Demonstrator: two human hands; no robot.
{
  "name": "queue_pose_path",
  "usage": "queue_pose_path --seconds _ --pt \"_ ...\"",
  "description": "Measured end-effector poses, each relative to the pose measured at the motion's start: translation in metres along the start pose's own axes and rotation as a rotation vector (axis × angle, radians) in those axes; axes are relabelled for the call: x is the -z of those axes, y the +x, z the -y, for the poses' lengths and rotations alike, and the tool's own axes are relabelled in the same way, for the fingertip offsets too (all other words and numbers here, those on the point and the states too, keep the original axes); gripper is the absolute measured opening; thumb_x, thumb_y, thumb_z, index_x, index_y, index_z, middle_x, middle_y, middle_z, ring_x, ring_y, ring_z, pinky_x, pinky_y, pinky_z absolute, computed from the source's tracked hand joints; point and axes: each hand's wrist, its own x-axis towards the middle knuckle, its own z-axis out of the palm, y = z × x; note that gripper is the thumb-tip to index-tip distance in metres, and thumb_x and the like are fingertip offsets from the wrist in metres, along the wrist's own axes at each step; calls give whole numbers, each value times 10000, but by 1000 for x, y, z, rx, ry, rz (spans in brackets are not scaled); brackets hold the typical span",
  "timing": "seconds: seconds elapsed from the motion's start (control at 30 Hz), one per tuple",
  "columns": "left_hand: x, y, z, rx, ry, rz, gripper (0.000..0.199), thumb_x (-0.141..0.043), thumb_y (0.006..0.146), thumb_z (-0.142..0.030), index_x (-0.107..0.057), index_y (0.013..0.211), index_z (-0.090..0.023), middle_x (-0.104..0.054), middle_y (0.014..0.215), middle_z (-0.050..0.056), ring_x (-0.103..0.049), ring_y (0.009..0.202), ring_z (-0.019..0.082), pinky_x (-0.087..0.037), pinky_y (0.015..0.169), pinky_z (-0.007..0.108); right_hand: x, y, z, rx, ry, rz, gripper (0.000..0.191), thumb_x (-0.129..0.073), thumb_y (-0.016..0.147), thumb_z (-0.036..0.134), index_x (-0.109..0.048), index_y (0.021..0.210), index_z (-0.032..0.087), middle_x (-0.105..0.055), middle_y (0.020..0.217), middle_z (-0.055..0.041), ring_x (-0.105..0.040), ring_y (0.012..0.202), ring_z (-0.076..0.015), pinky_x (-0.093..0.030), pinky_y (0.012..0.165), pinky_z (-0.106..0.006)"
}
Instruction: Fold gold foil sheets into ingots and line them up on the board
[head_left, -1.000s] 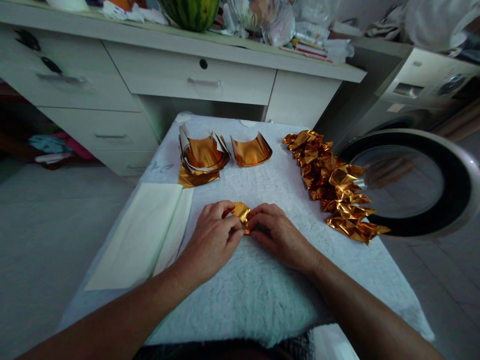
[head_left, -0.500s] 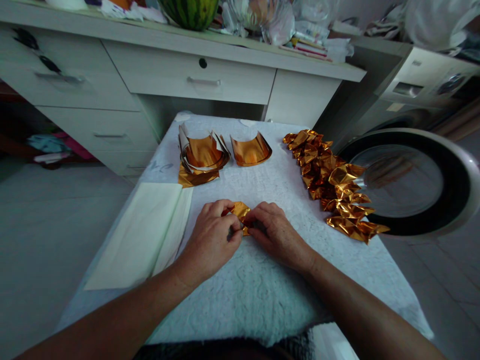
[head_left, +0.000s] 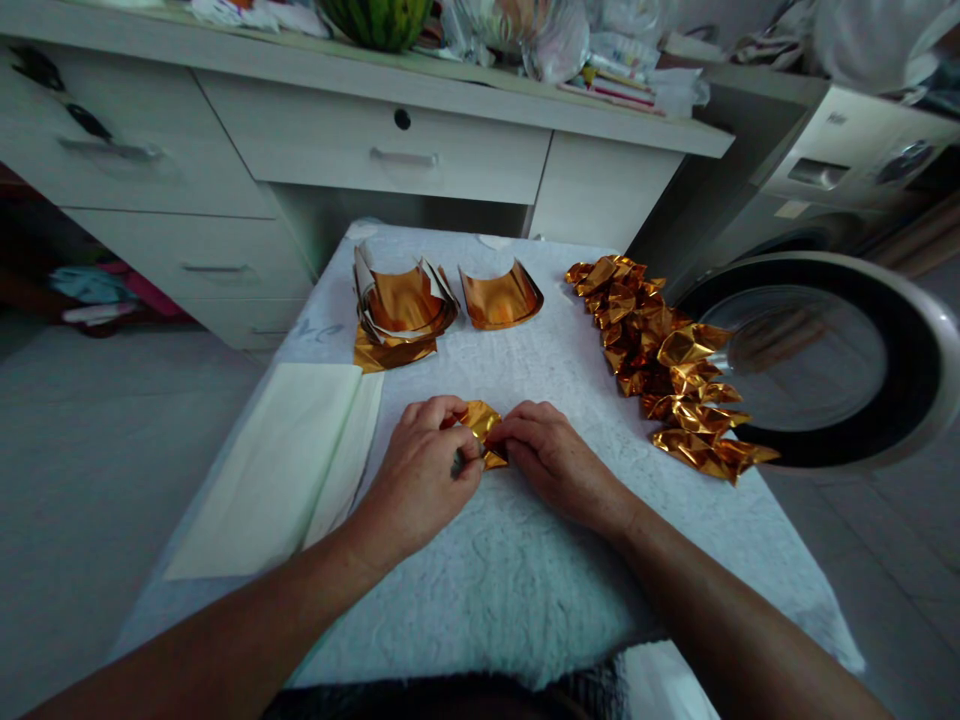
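A small piece of gold foil paper (head_left: 481, 420) lies between my two hands on the cloth-covered table (head_left: 480, 570). My left hand (head_left: 431, 470) pinches its left side, thumb and fingers curled together. On its right side my right hand (head_left: 551, 460) pinches the edge with fingers pressed close. The fingers partly cover the foil, so its full shape is hidden. Past my hands stand a stack of curved gold foil sheets (head_left: 405, 300) and one single curved sheet (head_left: 501, 298). A row of folded, crumpled-looking gold foil pieces (head_left: 645, 345) runs down the right side.
Pale folded paper sheets (head_left: 262, 460) lie at the table's left. Behind stands a white drawer cabinet (head_left: 405, 160) with a watermelon (head_left: 379, 20) and plastic bags on top. The open round door (head_left: 911, 360) of a washing machine (head_left: 832, 150) reaches beside the table's right edge.
My right thumb and fingers have shifted slightly at the foil's right edge, showing a bit more of it. My left hand stays nearly as it was. The view has tilted slightly.
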Motion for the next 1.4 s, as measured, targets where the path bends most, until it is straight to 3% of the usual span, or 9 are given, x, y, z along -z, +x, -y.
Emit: queue_pose_path --seconds 0.17,0.43,0.7,0.87,1.4 --pt "1 1 0 6 -12 9 111 -642 782 -137 -654 690 -199 -574 1126 53 -500 1090 257 -450 985 472 0 0 -1 -7 -20 24 172 -567 896 113 -679 996 198 -630 941 -52 -540 910 -193 -385 858 -348" --pt "-1 0 2 -14 -8 -20 96 -617 833 -163 -670 763 -203 -576 1120 57 -507 1077 257 -459 964 479 0 -1 0 -1 -46 39 235 -586 836 77 -645 1029 198 -607 972 -56 -509 923 -205 -376 860 -353" --pt "-2 1 0 4 14 3 132 -662 795 -151 -658 672 -196 -576 1131 60 -497 1078 268 -455 958 482 -1 0 0 -13 -47 34 170 -558 866 94 -643 984 182 -614 955 -52 -513 903 -194 -375 852 -352" --pt "-3 0 1 -1 20 -1 99 -652 803 -144 -685 724 -192 -580 1137 71 -501 1074 267 -457 968 483 -6 3 2 -71 -66 -6 89 -561 887 138 -631 916 186 -611 905 -48 -511 876 -197 -374 820 -353" --pt "-3 2 2 -17 29 -22 125 -644 794 -140 -649 684 -200 -595 1089 53 -519 1057 254 -458 943 459 -6 0 5 -71 -117 40 166 -551 836 101 -583 973 188 -590 987 -71 -480 912 -216 -361 821 -367"
